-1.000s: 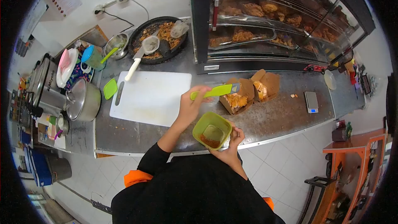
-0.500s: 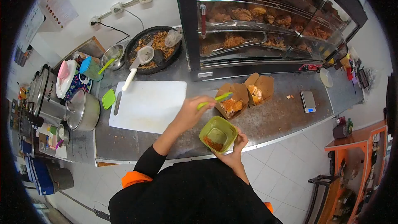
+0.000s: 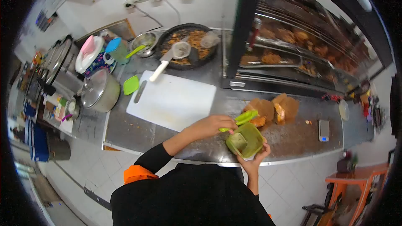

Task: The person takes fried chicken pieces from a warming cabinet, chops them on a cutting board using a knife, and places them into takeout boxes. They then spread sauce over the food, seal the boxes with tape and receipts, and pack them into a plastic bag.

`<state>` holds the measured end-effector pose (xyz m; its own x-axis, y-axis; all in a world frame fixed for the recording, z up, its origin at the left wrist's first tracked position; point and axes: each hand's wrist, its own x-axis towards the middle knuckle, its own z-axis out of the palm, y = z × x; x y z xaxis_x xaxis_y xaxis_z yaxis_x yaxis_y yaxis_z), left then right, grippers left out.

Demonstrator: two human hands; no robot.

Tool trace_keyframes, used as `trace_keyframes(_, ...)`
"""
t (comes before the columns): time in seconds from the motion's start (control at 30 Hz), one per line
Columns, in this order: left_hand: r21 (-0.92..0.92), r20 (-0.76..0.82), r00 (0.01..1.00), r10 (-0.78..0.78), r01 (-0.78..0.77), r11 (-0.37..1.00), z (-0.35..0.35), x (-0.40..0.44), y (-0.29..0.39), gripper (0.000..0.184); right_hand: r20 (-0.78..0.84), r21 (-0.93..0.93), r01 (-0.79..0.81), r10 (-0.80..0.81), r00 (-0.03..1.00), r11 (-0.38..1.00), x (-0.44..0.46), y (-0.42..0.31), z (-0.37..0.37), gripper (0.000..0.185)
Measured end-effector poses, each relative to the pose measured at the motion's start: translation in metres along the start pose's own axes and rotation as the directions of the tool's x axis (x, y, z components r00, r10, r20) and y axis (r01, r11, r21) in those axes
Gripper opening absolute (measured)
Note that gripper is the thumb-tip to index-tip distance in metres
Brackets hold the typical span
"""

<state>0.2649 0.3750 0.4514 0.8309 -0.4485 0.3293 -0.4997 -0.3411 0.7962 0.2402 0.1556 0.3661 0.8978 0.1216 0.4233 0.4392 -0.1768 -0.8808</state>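
My left hand (image 3: 212, 126) is closed around the handle of a green spoon (image 3: 246, 117), whose broad end is over the rim of a brown paper box. In my right hand (image 3: 256, 155) sits a square green tub (image 3: 252, 141), tilted, its open top facing up; what lies at its bottom is hard to make out. Just beyond are two open paper boxes, the nearer box (image 3: 252, 105) with a piece of fried food (image 3: 258, 121) inside, the other box (image 3: 289, 108) with pale-topped food (image 3: 279, 112).
A white cutting board (image 3: 176, 98) lies to the left, with a knife (image 3: 160, 70) reaching onto a black pan (image 3: 203, 62) of crumbs. A glass display case (image 3: 293, 37) stands behind. To the right is a small scale (image 3: 323, 130); a lidded pot (image 3: 102, 94) stands at left.
The view has swung, shifting the counter rightward and tilting it. The green spoon's broad end now shows over the near box, and the tub has tilted. Both hands keep their holds.
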Motion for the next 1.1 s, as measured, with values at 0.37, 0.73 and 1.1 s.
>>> trace_keyframes(0.37, -0.378, -0.827, -0.112, -0.551, -0.614, 0.693, -0.075, -0.167, -0.064, 0.025, 0.065, -0.049, 0.046, -0.043, 0.997, 0.998, 0.012, -0.022, 0.027, 0.085)
trace_keyframes(0.73, -0.358, -0.790, -0.384, -0.478, -0.344, 0.868, -0.193, -0.203, -0.203, 0.020, 0.277, 0.036, 0.132, -0.137, 0.951, 0.991, 0.041, -0.056, 0.144, 0.082)
trace_keyframes(1.1, -0.518, -0.826, -0.011, -0.564, -0.382, 0.766, -0.265, -0.157, -0.223, 0.034, 0.212, -0.055, 0.083, -0.070, 0.975, 0.995, 0.024, -0.074, 0.182, 0.085)
